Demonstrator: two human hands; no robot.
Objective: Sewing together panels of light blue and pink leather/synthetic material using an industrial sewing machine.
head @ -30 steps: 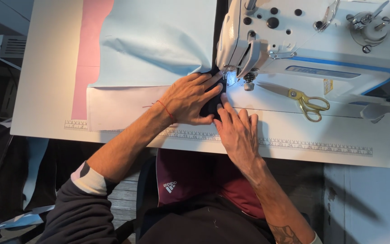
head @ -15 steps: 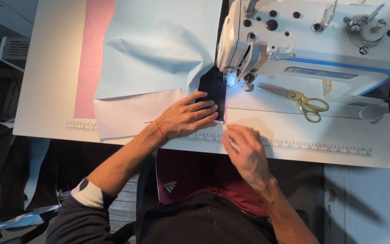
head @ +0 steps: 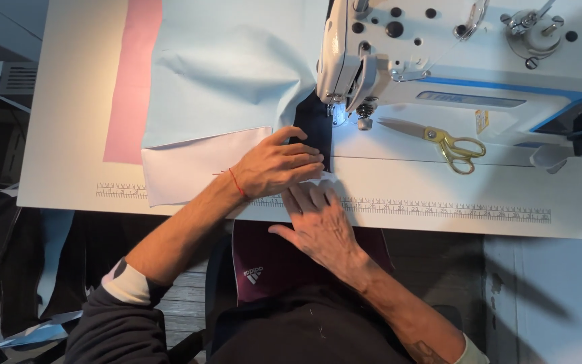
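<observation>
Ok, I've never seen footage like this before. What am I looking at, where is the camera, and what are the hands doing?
The camera sits on a person's head and looks straight down, so the arms coming up from the bottom are the wearer's own. The white table is a sewing station: the white sewing machine stands at the top right, its needle end near the middle. Yellow-handled scissors lie on the machine bed, and a printed ruler strip runs along the table's near edge. Light blue fabric is spread to the left, over a white piece and a pink strip. A narrow dark fabric piece leads toward the needle. The left hand presses flat on the fabric beside that dark piece; the right hand rests at the table edge just below. Neither hand grips anything.
</observation>
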